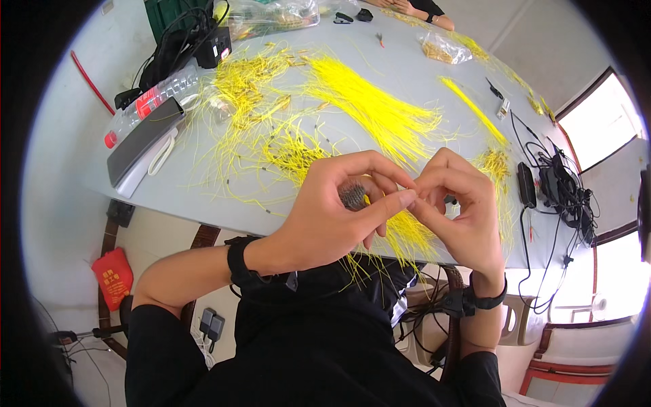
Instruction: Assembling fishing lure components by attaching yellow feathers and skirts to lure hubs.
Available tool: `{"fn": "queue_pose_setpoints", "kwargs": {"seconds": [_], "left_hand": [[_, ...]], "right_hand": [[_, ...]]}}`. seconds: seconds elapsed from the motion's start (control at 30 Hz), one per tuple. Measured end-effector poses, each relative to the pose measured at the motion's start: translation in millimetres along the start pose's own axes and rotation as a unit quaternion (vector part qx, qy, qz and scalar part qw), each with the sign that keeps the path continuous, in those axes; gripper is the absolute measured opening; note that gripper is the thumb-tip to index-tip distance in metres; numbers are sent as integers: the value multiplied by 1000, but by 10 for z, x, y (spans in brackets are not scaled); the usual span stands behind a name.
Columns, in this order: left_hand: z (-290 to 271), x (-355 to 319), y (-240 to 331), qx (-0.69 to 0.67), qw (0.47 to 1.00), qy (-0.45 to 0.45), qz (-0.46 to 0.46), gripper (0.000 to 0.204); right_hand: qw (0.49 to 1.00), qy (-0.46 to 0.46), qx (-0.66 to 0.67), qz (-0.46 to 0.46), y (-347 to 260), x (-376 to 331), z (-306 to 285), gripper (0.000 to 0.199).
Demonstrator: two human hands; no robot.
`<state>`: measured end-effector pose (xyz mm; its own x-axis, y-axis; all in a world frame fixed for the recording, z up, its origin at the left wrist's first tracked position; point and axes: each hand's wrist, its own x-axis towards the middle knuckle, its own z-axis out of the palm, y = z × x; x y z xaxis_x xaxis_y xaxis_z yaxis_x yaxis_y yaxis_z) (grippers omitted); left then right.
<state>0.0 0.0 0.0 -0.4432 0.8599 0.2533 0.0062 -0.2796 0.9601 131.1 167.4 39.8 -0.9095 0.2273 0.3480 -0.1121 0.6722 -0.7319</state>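
Note:
My left hand [339,200] and my right hand [461,203] meet fingertip to fingertip above the table's near edge. Thumb and forefinger are pinched on each, and whatever sits between them is too small to make out. Inside the curl of my left hand shows a dark grey, bristly or mesh-like bundle [352,197] with a bit of yellow beside it. Thin yellow strands [407,237] spread out beneath both hands and hang over the table edge. A tangled yellow heap with small dark bits [291,152] lies just beyond my left hand.
A straight yellow strand bundle [373,108] and a looser heap [244,81] cover the table's middle. Left stand a grey box-like holder [146,146] and a plastic bottle [152,102]. Black cables [566,186] crowd the right edge. Another person's hands [403,7] rest at the far end.

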Motion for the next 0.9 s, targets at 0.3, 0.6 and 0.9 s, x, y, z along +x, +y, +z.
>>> {"fn": "queue_pose_setpoints", "kwargs": {"seconds": [0.3,0.6,0.9], "left_hand": [[-8,9,5,-14,1000,8,-9,14],[-24,13,-44,-52,996,39,58,39],[-46,42,-126,-19,994,24,103,44]], "right_hand": [[999,-16,-28,18,10,7,-68,8],[991,-108,72,-35,101,-6,-131,5],[990,-109,87,-26,85,12,-18,6]]}}
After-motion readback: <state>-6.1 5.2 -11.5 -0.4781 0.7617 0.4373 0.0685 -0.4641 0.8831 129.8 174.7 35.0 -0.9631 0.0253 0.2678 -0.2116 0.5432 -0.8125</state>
